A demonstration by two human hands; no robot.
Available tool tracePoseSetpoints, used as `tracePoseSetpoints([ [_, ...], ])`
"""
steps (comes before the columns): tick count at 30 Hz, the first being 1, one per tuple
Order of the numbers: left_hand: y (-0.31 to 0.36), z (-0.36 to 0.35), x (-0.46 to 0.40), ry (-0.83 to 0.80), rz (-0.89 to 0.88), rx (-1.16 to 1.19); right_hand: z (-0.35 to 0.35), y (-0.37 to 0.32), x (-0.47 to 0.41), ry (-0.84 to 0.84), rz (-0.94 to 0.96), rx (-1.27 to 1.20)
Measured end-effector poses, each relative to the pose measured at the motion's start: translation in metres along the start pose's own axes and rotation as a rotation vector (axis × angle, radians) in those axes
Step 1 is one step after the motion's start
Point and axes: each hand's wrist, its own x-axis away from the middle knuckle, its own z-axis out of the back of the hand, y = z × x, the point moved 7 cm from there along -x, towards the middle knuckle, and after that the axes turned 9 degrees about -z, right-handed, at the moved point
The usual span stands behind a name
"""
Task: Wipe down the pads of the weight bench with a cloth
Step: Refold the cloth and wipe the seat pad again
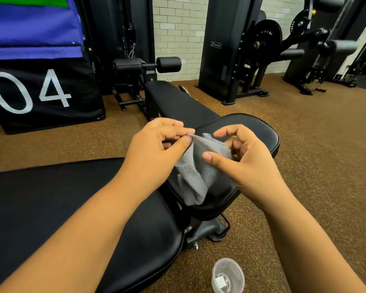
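Note:
A grey cloth (195, 168) hangs between both hands above the black seat pad (256, 132) of the weight bench. My left hand (154, 149) pinches the cloth's upper edge between thumb and fingers. My right hand (243, 159) holds the cloth's other side, its thumb on the front and its fingers curled behind. The cloth's lower end droops onto the seat pad. The long black back pad (61, 197) stretches to the lower left, under my left forearm.
A clear plastic cup (228, 275) stands on the brown floor near the bench base (209, 231). A second black bench (173, 100) lies beyond. Black weight machines (260, 43) line the brick wall. A black and blue padded box marked 04 (40, 81) stands at left.

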Motion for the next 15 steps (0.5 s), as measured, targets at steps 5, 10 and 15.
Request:
tracePoseSetpoints([
  [5, -0.004, 0.001, -0.003, -0.042, 0.056, -0.034, 0.004, -0.001, -0.005, -0.027, 0.005, 0.184],
  [10, -0.013, -0.008, -0.001, -0.081, 0.238, 0.146, 0.014, -0.008, -0.007, 0.031, 0.044, 0.334],
  [15, -0.004, -0.013, -0.004, -0.147, 0.296, 0.356, 0.019, -0.021, -0.006, -0.016, 0.1, 0.239],
])
